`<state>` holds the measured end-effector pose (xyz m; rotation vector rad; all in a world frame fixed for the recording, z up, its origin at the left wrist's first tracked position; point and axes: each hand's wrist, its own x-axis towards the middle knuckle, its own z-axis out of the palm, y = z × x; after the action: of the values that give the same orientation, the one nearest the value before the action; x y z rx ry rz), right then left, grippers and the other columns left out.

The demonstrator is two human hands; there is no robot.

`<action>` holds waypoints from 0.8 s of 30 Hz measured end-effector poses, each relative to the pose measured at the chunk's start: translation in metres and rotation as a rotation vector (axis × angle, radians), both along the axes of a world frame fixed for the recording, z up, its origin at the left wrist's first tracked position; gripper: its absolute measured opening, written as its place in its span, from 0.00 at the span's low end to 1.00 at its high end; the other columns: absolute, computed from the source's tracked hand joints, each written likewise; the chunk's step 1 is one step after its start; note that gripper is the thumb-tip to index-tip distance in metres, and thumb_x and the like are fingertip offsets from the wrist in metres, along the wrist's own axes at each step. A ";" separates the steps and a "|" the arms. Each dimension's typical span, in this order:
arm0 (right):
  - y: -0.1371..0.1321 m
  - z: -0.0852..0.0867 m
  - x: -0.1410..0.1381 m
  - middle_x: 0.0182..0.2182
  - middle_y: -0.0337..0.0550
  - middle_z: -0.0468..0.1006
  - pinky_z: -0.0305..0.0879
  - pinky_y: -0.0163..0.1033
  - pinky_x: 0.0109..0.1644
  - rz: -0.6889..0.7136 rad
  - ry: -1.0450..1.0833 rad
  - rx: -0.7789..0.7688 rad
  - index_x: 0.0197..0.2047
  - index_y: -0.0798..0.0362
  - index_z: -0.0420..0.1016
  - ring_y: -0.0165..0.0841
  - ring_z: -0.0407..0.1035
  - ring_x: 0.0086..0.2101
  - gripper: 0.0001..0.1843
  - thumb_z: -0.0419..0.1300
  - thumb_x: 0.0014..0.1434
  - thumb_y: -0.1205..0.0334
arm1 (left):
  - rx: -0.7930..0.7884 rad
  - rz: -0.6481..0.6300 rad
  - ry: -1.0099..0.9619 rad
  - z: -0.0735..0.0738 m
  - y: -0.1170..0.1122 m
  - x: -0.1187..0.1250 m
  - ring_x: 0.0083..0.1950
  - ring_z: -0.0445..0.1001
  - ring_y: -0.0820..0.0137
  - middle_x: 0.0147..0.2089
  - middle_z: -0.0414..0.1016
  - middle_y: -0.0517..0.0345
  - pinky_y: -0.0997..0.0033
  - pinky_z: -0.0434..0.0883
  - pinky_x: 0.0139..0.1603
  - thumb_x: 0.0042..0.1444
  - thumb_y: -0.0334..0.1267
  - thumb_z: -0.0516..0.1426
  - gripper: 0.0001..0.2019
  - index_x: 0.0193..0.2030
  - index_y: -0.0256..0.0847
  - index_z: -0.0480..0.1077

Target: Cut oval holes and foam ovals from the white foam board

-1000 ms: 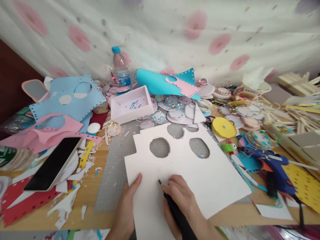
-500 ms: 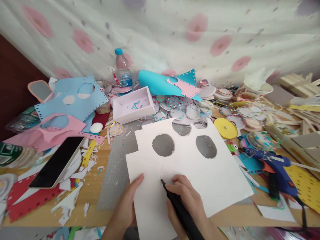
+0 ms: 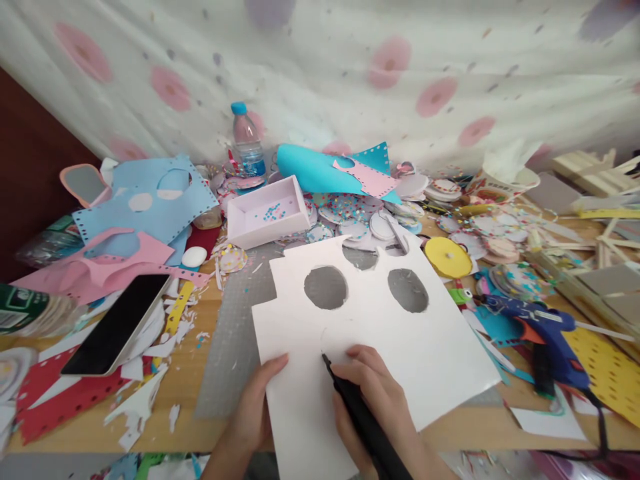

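Observation:
A white sheet (image 3: 370, 347), perhaps foam or card, lies on a grey cutting mat (image 3: 233, 333) and reaches past the table's front edge. It has several rough round holes, one of them at the upper left, and a stepped left edge. My left hand (image 3: 255, 403) grips that left edge, thumb on top and fingers mostly hidden below. My right hand (image 3: 377, 393) is closed round a black pen-shaped tool (image 3: 363, 417) with a narrow pointed tip. The tip touches the sheet below the holes, at the end of a faint curved line.
Left are a phone (image 3: 117, 323), pink offcuts (image 3: 120, 257) and paper scraps. Behind stand a pale box (image 3: 267, 223) with small dots inside and a water bottle (image 3: 247, 143). At right lie a yellow disc (image 3: 447, 257) and a blue glue gun (image 3: 555, 333).
The faint curved line on the sheet shows longer, and the tool's tip sits at its lower end. The sheet's right side has shifted slightly left. Both hands keep their holds.

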<state>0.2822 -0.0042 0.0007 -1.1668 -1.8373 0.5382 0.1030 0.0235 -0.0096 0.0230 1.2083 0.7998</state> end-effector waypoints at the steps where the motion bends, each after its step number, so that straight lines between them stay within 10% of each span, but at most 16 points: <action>1: 0.001 -0.001 0.000 0.28 0.39 0.63 0.67 0.50 0.45 -0.002 0.002 0.002 0.46 0.51 0.62 0.37 0.64 0.33 0.18 0.55 0.54 0.77 | -0.010 -0.004 -0.005 -0.001 0.000 0.000 0.40 0.81 0.51 0.36 0.83 0.43 0.56 0.76 0.44 0.49 0.35 0.63 0.18 0.47 0.29 0.75; 10: 0.005 -0.003 0.002 0.28 0.41 0.69 0.66 0.51 0.48 0.054 -0.050 0.011 0.48 0.50 0.62 0.38 0.66 0.34 0.20 0.53 0.53 0.78 | 0.039 0.033 -0.030 0.000 0.002 0.007 0.44 0.81 0.53 0.43 0.82 0.41 0.58 0.76 0.46 0.58 0.35 0.59 0.24 0.62 0.34 0.65; 17: 0.011 -0.012 0.010 0.26 0.41 0.64 0.64 0.42 0.32 0.101 0.013 0.087 0.48 0.52 0.63 0.38 0.62 0.30 0.19 0.52 0.54 0.76 | 0.076 0.051 0.048 0.001 0.001 0.011 0.48 0.79 0.53 0.47 0.81 0.42 0.57 0.76 0.48 0.57 0.37 0.61 0.25 0.61 0.37 0.65; 24: 0.010 -0.026 0.005 0.24 0.36 0.59 0.66 0.50 0.41 0.089 0.027 0.157 0.46 0.52 0.64 0.34 0.55 0.24 0.18 0.52 0.53 0.75 | 0.108 0.097 0.090 -0.001 -0.002 0.014 0.51 0.78 0.54 0.51 0.79 0.44 0.58 0.75 0.51 0.56 0.36 0.62 0.24 0.60 0.37 0.67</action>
<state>0.2868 0.0055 -0.0251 -0.9725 -1.8797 0.4486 0.1166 0.0211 -0.0105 0.0905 1.2568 0.9567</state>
